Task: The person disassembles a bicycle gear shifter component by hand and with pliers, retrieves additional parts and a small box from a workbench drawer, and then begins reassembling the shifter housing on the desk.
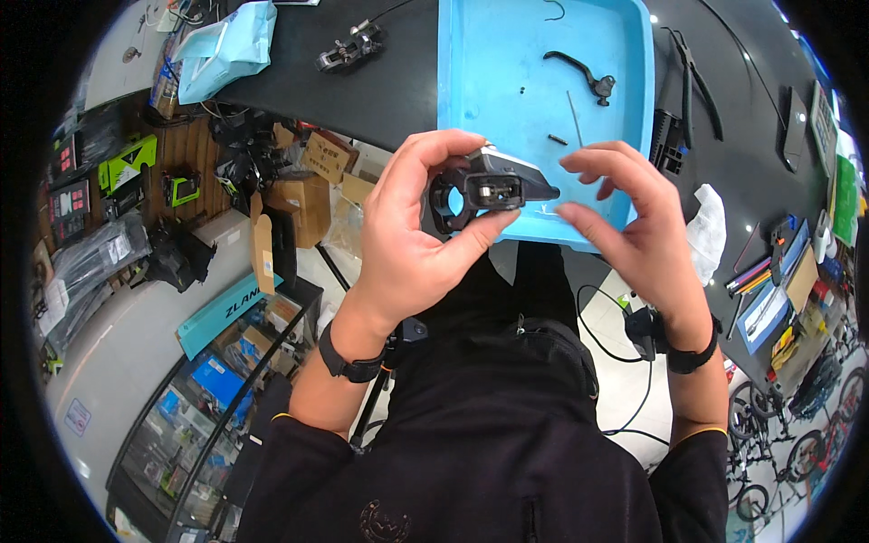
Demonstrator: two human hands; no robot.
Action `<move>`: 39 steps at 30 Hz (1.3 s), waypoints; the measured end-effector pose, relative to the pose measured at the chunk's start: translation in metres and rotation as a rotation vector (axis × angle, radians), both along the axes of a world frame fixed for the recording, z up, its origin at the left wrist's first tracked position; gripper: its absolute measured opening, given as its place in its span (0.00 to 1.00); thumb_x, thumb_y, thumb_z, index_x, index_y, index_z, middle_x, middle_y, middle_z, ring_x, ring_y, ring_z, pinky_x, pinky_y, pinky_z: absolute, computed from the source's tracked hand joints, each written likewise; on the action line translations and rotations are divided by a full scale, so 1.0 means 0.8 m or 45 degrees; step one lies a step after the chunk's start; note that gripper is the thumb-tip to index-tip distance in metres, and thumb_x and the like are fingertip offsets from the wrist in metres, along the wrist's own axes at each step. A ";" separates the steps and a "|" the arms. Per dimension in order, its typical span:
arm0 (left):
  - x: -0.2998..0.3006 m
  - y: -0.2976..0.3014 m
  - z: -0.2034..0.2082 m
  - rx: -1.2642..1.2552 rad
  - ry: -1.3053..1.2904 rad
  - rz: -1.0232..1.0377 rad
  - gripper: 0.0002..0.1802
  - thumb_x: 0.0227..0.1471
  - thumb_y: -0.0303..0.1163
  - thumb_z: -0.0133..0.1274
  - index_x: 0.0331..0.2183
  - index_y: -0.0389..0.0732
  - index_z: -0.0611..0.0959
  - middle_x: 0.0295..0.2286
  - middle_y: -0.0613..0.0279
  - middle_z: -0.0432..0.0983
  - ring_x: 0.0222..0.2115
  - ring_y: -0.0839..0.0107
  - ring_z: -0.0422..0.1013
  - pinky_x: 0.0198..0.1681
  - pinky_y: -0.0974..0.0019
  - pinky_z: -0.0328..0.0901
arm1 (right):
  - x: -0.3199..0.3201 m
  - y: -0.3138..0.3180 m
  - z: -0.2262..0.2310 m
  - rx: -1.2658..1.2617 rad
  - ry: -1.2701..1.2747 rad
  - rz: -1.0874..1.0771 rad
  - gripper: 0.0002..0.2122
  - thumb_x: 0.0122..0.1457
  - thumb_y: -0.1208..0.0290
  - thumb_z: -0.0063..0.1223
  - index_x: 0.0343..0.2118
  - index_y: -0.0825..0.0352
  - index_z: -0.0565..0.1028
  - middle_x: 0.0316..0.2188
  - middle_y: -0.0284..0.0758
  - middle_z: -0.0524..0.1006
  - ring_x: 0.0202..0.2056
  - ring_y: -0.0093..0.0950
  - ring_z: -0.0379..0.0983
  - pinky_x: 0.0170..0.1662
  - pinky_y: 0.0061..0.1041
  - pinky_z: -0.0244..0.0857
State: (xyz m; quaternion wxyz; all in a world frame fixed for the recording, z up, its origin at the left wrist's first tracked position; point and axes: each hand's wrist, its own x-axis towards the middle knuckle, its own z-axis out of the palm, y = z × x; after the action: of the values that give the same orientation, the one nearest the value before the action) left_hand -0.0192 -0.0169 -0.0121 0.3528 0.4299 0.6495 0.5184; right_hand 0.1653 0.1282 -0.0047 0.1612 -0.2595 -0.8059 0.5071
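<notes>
My left hand point(407, 213) grips a black bicycle brake lever body point(500, 185), its thumb below and its fingers around the top. A round clamp ring point(450, 201) on the body's left side lies close to my palm. An opening in the body faces up and shows small metal parts inside. To the right, my right hand point(638, 204) is held with thumb and fingers apart, near the body's pointed end and not touching it. Beneath both hands lies a light blue tray point(493, 100). It holds a black lever blade point(587, 77), a thin metal rod point(574, 118) and a small black pin point(558, 139).
Black-handled pliers point(692, 86) lie right of the tray, with a white cloth point(707, 231) nearer me. A metal derailleur-like part point(351, 47) rests on the dark table point(362, 100) to the left. Boxes point(303, 204) and a glass cabinet point(213, 407) stand at far left.
</notes>
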 end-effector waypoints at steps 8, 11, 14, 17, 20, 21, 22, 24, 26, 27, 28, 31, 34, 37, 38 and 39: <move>0.006 0.000 0.070 0.304 0.294 -0.129 0.32 0.37 0.19 0.67 0.47 0.32 0.73 0.44 0.52 0.71 0.46 0.65 0.70 0.51 0.63 0.65 | -0.007 -0.008 0.055 0.199 0.213 0.091 0.20 0.44 0.75 0.68 0.44 0.67 0.77 0.38 0.36 0.77 0.39 0.35 0.72 0.41 0.29 0.67; 0.009 -0.003 0.095 0.394 0.379 -0.138 0.32 0.36 0.19 0.67 0.46 0.32 0.74 0.44 0.50 0.71 0.45 0.62 0.71 0.50 0.62 0.66 | -0.004 -0.010 0.078 0.235 0.271 0.094 0.20 0.44 0.74 0.68 0.43 0.66 0.78 0.37 0.36 0.78 0.39 0.34 0.72 0.41 0.29 0.67; 0.014 -0.007 0.116 0.454 0.406 -0.135 0.32 0.36 0.20 0.67 0.46 0.32 0.74 0.44 0.50 0.71 0.45 0.62 0.71 0.50 0.62 0.66 | 0.000 -0.011 0.100 0.221 0.280 0.132 0.20 0.44 0.74 0.69 0.43 0.66 0.78 0.38 0.36 0.78 0.39 0.34 0.72 0.40 0.28 0.67; 0.021 -0.011 0.131 0.493 0.455 -0.108 0.32 0.35 0.20 0.67 0.46 0.32 0.75 0.43 0.50 0.72 0.45 0.62 0.72 0.49 0.62 0.67 | 0.002 -0.012 0.111 0.249 0.344 0.166 0.20 0.44 0.75 0.68 0.43 0.66 0.78 0.38 0.36 0.78 0.39 0.34 0.72 0.40 0.29 0.67; 0.029 -0.016 0.149 0.494 0.520 -0.097 0.32 0.35 0.20 0.67 0.45 0.32 0.75 0.43 0.50 0.72 0.44 0.61 0.72 0.48 0.62 0.67 | 0.005 -0.015 0.120 0.235 0.395 0.194 0.20 0.44 0.76 0.68 0.43 0.67 0.77 0.39 0.37 0.78 0.39 0.34 0.73 0.40 0.29 0.68; 0.031 -0.017 0.152 0.501 0.523 -0.096 0.32 0.35 0.20 0.67 0.45 0.32 0.75 0.43 0.50 0.72 0.44 0.61 0.72 0.48 0.62 0.67 | 0.006 -0.017 0.122 0.229 0.403 0.197 0.21 0.43 0.76 0.68 0.43 0.67 0.77 0.39 0.37 0.78 0.39 0.34 0.73 0.40 0.29 0.67; 0.034 -0.018 0.155 0.509 0.526 -0.090 0.31 0.34 0.20 0.67 0.45 0.32 0.75 0.43 0.50 0.73 0.44 0.61 0.72 0.48 0.62 0.67 | 0.008 -0.017 0.124 0.223 0.412 0.200 0.21 0.43 0.77 0.67 0.44 0.67 0.77 0.39 0.37 0.78 0.39 0.34 0.73 0.41 0.29 0.67; 0.036 -0.020 0.159 0.515 0.534 -0.081 0.31 0.34 0.20 0.67 0.45 0.32 0.76 0.43 0.50 0.73 0.44 0.61 0.72 0.48 0.62 0.67 | 0.010 -0.017 0.128 0.252 0.420 0.211 0.21 0.43 0.77 0.67 0.43 0.67 0.77 0.39 0.37 0.78 0.39 0.34 0.73 0.41 0.29 0.67; 0.037 -0.023 0.161 0.537 0.556 -0.116 0.33 0.35 0.20 0.68 0.46 0.33 0.74 0.44 0.47 0.72 0.44 0.60 0.72 0.48 0.62 0.67 | 0.012 -0.017 0.132 0.275 0.429 0.223 0.21 0.43 0.77 0.67 0.43 0.67 0.77 0.39 0.37 0.78 0.39 0.34 0.73 0.41 0.29 0.67; 0.038 -0.024 0.160 0.538 0.561 -0.113 0.33 0.35 0.20 0.68 0.46 0.33 0.74 0.44 0.47 0.72 0.44 0.60 0.72 0.48 0.62 0.67 | 0.013 -0.018 0.135 0.282 0.426 0.224 0.21 0.42 0.77 0.67 0.43 0.67 0.77 0.39 0.37 0.78 0.39 0.34 0.73 0.42 0.29 0.67; 0.040 -0.025 0.156 0.580 0.525 -0.100 0.33 0.35 0.20 0.68 0.46 0.34 0.72 0.45 0.46 0.72 0.44 0.60 0.72 0.48 0.62 0.68 | 0.014 -0.018 0.137 0.290 0.424 0.224 0.21 0.42 0.77 0.68 0.43 0.67 0.77 0.38 0.37 0.78 0.39 0.34 0.73 0.42 0.29 0.67; 0.050 -0.026 0.154 0.680 0.428 -0.041 0.31 0.36 0.21 0.70 0.44 0.37 0.73 0.45 0.45 0.72 0.41 0.60 0.74 0.43 0.63 0.70 | 0.015 -0.019 0.139 0.327 0.445 0.239 0.20 0.44 0.73 0.66 0.41 0.71 0.77 0.38 0.39 0.77 0.40 0.34 0.73 0.45 0.29 0.67; 0.052 -0.028 0.159 0.737 0.420 -0.016 0.27 0.37 0.23 0.71 0.41 0.39 0.75 0.44 0.45 0.73 0.38 0.61 0.75 0.40 0.64 0.72 | 0.018 -0.022 0.143 0.342 0.449 0.243 0.20 0.44 0.72 0.67 0.41 0.71 0.77 0.38 0.39 0.77 0.40 0.34 0.73 0.44 0.29 0.67; 0.053 -0.031 0.163 0.748 0.486 -0.040 0.27 0.38 0.23 0.71 0.40 0.40 0.75 0.44 0.44 0.73 0.37 0.60 0.74 0.40 0.63 0.72 | 0.020 -0.024 0.144 0.359 0.477 0.249 0.20 0.44 0.72 0.67 0.42 0.71 0.77 0.38 0.39 0.77 0.40 0.34 0.73 0.44 0.30 0.67; 0.054 -0.031 0.163 0.756 0.493 -0.046 0.26 0.38 0.24 0.71 0.41 0.40 0.75 0.45 0.43 0.73 0.37 0.60 0.74 0.40 0.63 0.72 | 0.021 -0.026 0.145 0.363 0.478 0.250 0.20 0.44 0.72 0.67 0.42 0.71 0.77 0.38 0.39 0.77 0.40 0.34 0.73 0.44 0.30 0.67; 0.056 -0.033 0.164 0.759 0.495 -0.044 0.26 0.38 0.24 0.71 0.41 0.40 0.75 0.45 0.43 0.73 0.37 0.60 0.74 0.40 0.63 0.72 | 0.022 -0.027 0.146 0.355 0.481 0.253 0.20 0.44 0.72 0.67 0.42 0.72 0.77 0.37 0.39 0.77 0.40 0.34 0.73 0.44 0.30 0.67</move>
State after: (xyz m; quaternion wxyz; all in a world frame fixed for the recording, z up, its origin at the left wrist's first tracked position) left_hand 0.0252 -0.0434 0.1195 0.0903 0.6156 0.5173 0.5876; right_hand 0.1829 0.1064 0.1117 0.2925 -0.0550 -0.8452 0.4439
